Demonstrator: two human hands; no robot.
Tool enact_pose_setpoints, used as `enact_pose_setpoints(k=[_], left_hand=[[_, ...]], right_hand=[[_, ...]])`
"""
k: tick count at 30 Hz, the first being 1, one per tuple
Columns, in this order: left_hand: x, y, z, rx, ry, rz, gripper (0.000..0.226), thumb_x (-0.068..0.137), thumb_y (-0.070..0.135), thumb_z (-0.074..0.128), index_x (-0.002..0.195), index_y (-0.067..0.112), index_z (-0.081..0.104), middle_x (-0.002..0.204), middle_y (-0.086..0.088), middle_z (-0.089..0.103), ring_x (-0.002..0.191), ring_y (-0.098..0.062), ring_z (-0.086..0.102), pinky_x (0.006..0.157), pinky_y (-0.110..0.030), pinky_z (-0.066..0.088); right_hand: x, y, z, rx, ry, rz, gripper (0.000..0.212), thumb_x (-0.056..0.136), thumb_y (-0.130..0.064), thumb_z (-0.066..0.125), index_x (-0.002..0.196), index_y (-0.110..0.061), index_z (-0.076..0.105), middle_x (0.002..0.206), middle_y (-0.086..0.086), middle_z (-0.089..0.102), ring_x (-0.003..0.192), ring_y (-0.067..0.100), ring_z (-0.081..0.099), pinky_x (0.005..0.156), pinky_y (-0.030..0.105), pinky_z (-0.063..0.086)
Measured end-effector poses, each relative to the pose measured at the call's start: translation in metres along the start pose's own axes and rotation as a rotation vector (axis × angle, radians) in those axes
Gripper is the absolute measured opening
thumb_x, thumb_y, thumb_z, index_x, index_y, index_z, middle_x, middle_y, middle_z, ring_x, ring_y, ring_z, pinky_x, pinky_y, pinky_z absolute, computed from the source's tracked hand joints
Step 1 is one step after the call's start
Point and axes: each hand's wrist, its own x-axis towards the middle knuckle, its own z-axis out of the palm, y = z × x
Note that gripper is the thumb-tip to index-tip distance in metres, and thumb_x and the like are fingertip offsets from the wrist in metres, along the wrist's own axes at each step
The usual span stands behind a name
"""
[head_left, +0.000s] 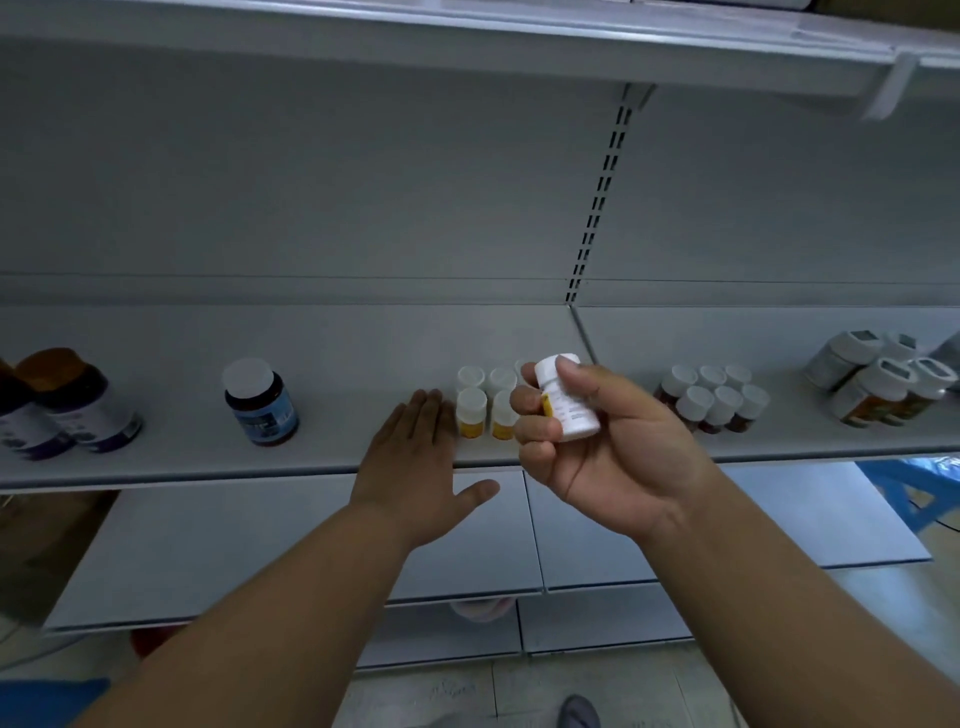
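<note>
My right hand (597, 452) grips a small white pill bottle (569, 402) with a white cap and a yellow label edge, tilted, just in front of the shelf. My left hand (415, 462) lies flat with straight fingers on the grey shelf (337, 447), its fingertips right beside a cluster of small white-capped bottles with yellow labels (483, 410). Part of that cluster is hidden behind my right hand.
On the same shelf stand a dark bottle with a blue label (260, 402), two dark bottles with purple labels (67, 410) at the far left, several brown white-capped bottles (711, 397) right of my hand, and larger jars (883, 379) at the far right. Lower shelves (260, 545) and floor lie below.
</note>
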Motion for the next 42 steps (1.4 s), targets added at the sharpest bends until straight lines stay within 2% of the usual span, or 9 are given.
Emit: enact_pose_setpoints(k=[4,8,14,26,29,31,35,38,42], left_hand=[[-0.001,0.002,-0.002,-0.017,-0.004,-0.019,0.111,0.078,0.088,0.015,0.157,0.011,0.002,0.166,-0.01,0.005,0.153,-0.025,0.002,0.124,-0.039,0.001],[0.0,0.001,-0.001,-0.014,0.005,-0.006,0.113,0.071,0.087,0.002,0.158,0.015,0.004,0.166,-0.009,0.009,0.153,-0.025,0.004,0.124,-0.039,0.004],[0.001,0.0,0.001,0.007,-0.015,-0.012,0.116,0.068,0.087,-0.001,0.158,0.015,0.009,0.165,-0.01,0.013,0.152,-0.026,0.007,0.124,-0.039,0.004],[-0.001,0.002,-0.001,-0.005,0.01,-0.011,0.109,0.079,0.088,0.019,0.158,0.014,0.007,0.166,-0.009,0.009,0.153,-0.025,0.004,0.121,-0.037,-0.001],[-0.002,0.002,-0.004,0.003,0.007,-0.012,0.108,0.082,0.086,0.024,0.158,0.012,0.005,0.166,-0.009,0.008,0.153,-0.025,0.004,0.122,-0.037,0.0],[-0.001,0.002,-0.004,0.006,0.007,-0.016,0.11,0.08,0.088,0.02,0.158,0.012,0.004,0.166,-0.01,0.008,0.153,-0.025,0.004,0.123,-0.038,0.0],[-0.001,0.002,-0.003,0.004,-0.001,-0.018,0.116,0.072,0.089,0.006,0.158,0.011,0.006,0.165,-0.011,0.01,0.153,-0.025,0.005,0.124,-0.039,0.003],[0.0,0.003,-0.003,-0.005,0.012,-0.018,0.11,0.079,0.088,0.02,0.157,0.011,0.009,0.165,-0.011,0.012,0.153,-0.025,0.007,0.124,-0.039,0.005],[-0.001,0.001,0.001,0.001,0.004,-0.017,0.111,0.077,0.088,0.017,0.158,0.012,0.01,0.165,-0.011,0.013,0.153,-0.026,0.008,0.124,-0.04,0.008]], right_hand=[[-0.002,-0.002,-0.002,0.013,-0.023,0.088,0.045,0.089,-0.034,0.047,0.112,0.003,0.061,0.092,0.014,0.058,0.071,0.02,0.052,0.063,0.029,0.047],[-0.005,0.002,-0.001,-0.063,-0.007,0.035,0.024,0.085,-0.025,0.059,0.099,-0.005,0.059,0.09,0.016,0.061,0.073,0.026,0.061,0.062,0.033,0.053],[-0.006,-0.001,0.0,-0.055,-0.014,0.085,0.043,0.092,-0.025,0.042,0.122,0.003,0.054,0.095,0.019,0.063,0.077,0.025,0.059,0.066,0.032,0.054],[-0.007,-0.002,-0.007,-0.141,-0.032,-0.071,0.042,0.063,-0.015,0.087,0.098,-0.011,0.064,0.098,0.017,0.065,0.084,0.03,0.061,0.076,0.039,0.055],[-0.008,-0.003,-0.003,-0.354,0.049,-0.2,0.04,0.064,-0.004,0.081,0.096,-0.013,0.058,0.09,0.01,0.068,0.084,0.023,0.065,0.079,0.034,0.053],[-0.008,-0.002,-0.001,-0.69,0.165,-0.351,0.036,0.069,-0.004,0.079,0.095,-0.014,0.055,0.089,0.007,0.066,0.085,0.021,0.064,0.081,0.035,0.056],[-0.008,0.012,-0.012,-1.431,0.298,-0.907,0.034,0.074,-0.004,0.08,0.094,-0.015,0.054,0.098,0.001,0.061,0.095,0.017,0.059,0.085,0.034,0.05],[-0.008,0.025,-0.022,-1.539,0.231,-1.209,0.039,0.074,-0.004,0.081,0.096,-0.014,0.051,0.1,0.007,0.061,0.097,0.021,0.058,0.085,0.03,0.047],[-0.014,0.032,-0.024,-1.492,0.285,-1.105,0.036,0.076,-0.029,0.081,0.097,-0.011,0.058,0.094,0.001,0.063,0.088,0.016,0.061,0.079,0.027,0.051]])
